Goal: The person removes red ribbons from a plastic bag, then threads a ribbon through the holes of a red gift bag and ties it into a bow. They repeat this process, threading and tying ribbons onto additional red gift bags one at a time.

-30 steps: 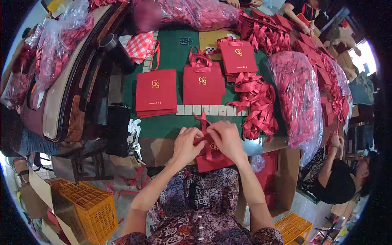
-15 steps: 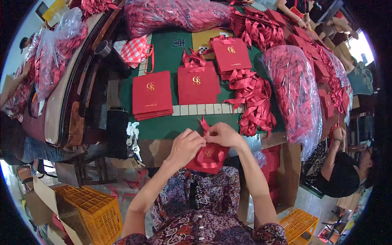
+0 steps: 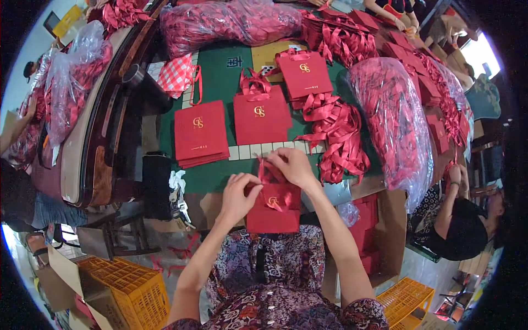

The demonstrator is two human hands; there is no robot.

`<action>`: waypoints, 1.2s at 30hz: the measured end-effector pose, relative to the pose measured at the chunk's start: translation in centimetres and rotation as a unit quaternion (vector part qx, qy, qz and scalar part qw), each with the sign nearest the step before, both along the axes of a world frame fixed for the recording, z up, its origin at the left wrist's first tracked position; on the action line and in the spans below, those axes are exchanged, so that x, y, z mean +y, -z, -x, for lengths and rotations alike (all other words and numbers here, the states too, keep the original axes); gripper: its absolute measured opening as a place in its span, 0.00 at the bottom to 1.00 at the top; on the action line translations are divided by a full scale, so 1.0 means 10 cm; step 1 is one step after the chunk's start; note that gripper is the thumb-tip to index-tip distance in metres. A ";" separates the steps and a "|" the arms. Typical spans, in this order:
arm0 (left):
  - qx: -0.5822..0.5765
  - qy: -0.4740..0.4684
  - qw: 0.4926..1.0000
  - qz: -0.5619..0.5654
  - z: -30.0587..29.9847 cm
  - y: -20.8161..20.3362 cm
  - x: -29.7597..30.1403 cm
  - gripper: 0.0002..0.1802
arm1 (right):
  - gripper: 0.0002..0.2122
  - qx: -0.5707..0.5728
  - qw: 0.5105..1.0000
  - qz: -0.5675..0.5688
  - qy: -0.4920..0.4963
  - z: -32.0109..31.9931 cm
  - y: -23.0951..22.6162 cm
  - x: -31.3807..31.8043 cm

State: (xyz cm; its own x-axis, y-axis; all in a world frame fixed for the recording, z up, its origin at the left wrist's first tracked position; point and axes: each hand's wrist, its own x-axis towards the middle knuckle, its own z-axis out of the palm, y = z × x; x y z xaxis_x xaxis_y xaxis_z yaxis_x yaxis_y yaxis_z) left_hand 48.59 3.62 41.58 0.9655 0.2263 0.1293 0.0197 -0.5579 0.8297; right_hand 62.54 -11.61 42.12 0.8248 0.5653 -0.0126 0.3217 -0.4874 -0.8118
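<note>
Both hands' grip pinches red bag beside ribbon pile.

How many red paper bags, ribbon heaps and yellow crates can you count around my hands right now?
Red paper bag in the hands: 1
Red bags or bag stacks on the green table, left, middle, far: 3
Loose red ribbon heap: 1
Yellow crates, left, right: 2
Total: 7
</note>
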 end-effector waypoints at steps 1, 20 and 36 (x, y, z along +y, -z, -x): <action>-0.010 -0.004 1.000 0.003 0.01 0.05 0.03 0.06 | 0.13 -0.058 0.998 -0.031 0.018 0.00 0.01 -0.05; 0.025 -0.108 0.989 -0.097 -0.35 0.24 -0.01 0.11 | 0.10 -0.020 0.996 0.032 0.081 0.20 0.01 -0.35; -0.046 -0.036 0.998 0.010 -0.24 -0.03 -0.24 0.06 | 0.09 0.202 0.960 -0.192 0.016 0.32 0.17 -0.19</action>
